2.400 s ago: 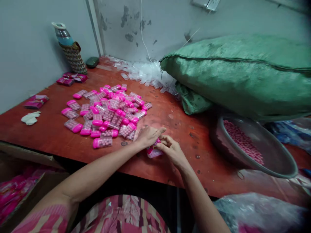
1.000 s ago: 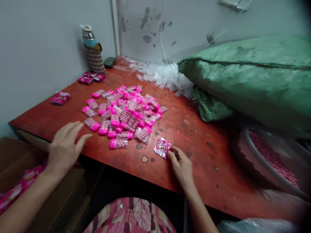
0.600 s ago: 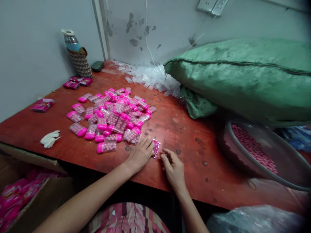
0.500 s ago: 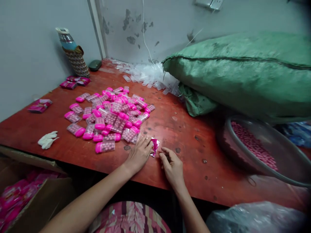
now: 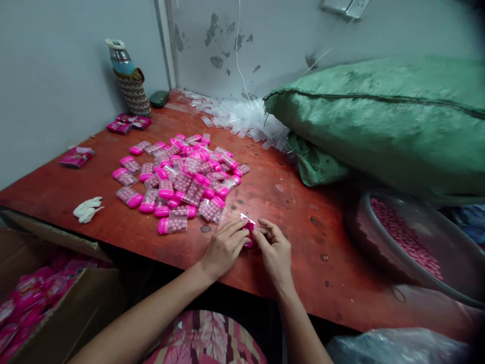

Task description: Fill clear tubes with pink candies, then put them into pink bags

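Between my hands, close to the table's front edge, is a small shiny magenta packet (image 5: 249, 232). My left hand (image 5: 226, 246) has its fingers closed on the packet's left side and covers part of it. From the right, my right hand (image 5: 273, 248) pinches the packet's edge with thumb and forefinger. To the left of my hands lies a loose heap of small clear containers (image 5: 185, 177) with bright pink caps, filled with pink beads.
A grey basin (image 5: 366, 217) of pink beads stands right, below a large green sack (image 5: 371, 121). Clear plastic pieces (image 5: 246, 119) lie at the back. Left are a bottle in a woven holder (image 5: 132, 91), magenta packs (image 5: 77, 157), white crumpled scrap (image 5: 88, 210) and a cardboard box (image 5: 87, 303).
My right hand has moved in to the packet and now grips its right edge. The packet is tilted up from where it lay. The whole view has shifted slightly.
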The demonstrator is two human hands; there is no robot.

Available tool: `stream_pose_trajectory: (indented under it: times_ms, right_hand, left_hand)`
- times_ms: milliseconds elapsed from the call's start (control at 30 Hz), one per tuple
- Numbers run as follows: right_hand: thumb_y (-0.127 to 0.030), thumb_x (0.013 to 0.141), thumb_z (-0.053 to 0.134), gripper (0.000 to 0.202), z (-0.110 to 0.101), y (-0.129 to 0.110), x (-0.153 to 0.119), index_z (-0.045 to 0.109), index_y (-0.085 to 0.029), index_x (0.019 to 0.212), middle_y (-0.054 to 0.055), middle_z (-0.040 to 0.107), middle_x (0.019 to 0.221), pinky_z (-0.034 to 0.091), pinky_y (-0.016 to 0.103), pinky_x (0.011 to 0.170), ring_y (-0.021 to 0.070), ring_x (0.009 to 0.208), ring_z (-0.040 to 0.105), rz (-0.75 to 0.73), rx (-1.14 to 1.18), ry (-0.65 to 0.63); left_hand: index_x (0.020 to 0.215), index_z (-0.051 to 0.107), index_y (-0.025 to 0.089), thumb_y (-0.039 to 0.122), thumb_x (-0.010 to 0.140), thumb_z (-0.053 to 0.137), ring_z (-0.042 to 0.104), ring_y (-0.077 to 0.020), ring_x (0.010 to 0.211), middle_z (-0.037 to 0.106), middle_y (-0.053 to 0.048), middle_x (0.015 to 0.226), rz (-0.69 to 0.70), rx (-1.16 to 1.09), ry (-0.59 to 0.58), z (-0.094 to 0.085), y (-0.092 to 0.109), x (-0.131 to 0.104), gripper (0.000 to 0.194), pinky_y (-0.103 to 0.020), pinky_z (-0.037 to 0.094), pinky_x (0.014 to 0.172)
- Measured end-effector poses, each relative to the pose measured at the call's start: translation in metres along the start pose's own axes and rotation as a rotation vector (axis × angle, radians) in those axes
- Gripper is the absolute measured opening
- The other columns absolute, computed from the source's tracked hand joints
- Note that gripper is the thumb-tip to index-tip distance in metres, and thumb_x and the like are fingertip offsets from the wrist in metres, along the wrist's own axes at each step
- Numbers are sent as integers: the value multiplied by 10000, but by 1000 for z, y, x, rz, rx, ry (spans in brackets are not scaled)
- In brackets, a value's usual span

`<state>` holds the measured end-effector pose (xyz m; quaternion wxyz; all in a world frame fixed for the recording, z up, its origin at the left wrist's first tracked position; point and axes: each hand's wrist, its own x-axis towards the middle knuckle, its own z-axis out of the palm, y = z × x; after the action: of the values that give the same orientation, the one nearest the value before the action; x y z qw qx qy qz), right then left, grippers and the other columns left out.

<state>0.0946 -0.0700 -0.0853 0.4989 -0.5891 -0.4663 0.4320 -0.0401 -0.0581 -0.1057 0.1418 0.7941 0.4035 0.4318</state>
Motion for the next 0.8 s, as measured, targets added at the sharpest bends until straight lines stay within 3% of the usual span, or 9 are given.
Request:
stream_pose_trajectory:
  times_ms: [167, 267, 367, 433, 567, 800]
  right_hand:
    - [-334, 739, 580, 325, 1, -5, 5, 549, -175, 1021, 22, 603, 782, 471, 277, 633, 144, 675, 564, -34, -61, 11]
    - [-318, 714, 609, 329, -1, -8, 8, 558, -168, 1002, 11, 588, 764, 463, 268, 651, 136, 692, 554, -36, -5, 70]
    - [-304, 686, 637, 342, -1, -14, 8, 555, -177, 994, -9, 572, 727, 451, 243, 591, 121, 646, 541, 12, 81, 4]
    - [-287, 676, 647, 348, 0, -19, 8, 552, -183, 995, -24, 561, 688, 432, 226, 552, 105, 594, 520, 31, 119, -60]
    - [-267, 681, 639, 322, 6, -25, 7, 558, -177, 979, -41, 545, 625, 399, 220, 526, 90, 530, 482, 48, 112, -192]
    - [-261, 681, 621, 253, 35, -34, 8, 580, -168, 913, -48, 508, 584, 374, 213, 497, 91, 512, 468, 15, -1, -431]
  left_hand:
    - [1068, 566, 168, 181, 808, 487, 506, -182, 1076, 554, -97, 1166, -150, -183, 53, -10, 3, -3, 272, -352, 410, 938]
    - [1181, 490, 176, 265, 731, 599, 511, -210, 1074, 522, -106, 1209, -435, -470, 68, -18, 5, 0, 471, -350, 427, 908]
    - [1126, 543, 162, 338, 726, 590, 606, -197, 889, 638, -83, 1014, -688, -850, -31, -22, 9, 5, 439, -296, 494, 756]
    - [947, 645, 132, 358, 740, 566, 623, -174, 749, 677, -52, 802, -764, -979, -97, -23, 10, 8, 317, -264, 491, 677]
    - [711, 691, 105, 351, 697, 610, 581, -128, 584, 648, -27, 630, -880, -1054, -98, -26, 8, 2, 259, -240, 465, 603]
    - [798, 698, 126, 326, 653, 655, 605, -156, 634, 670, -33, 696, -1016, -1041, 21, -56, 2, -23, 251, -269, 478, 643]
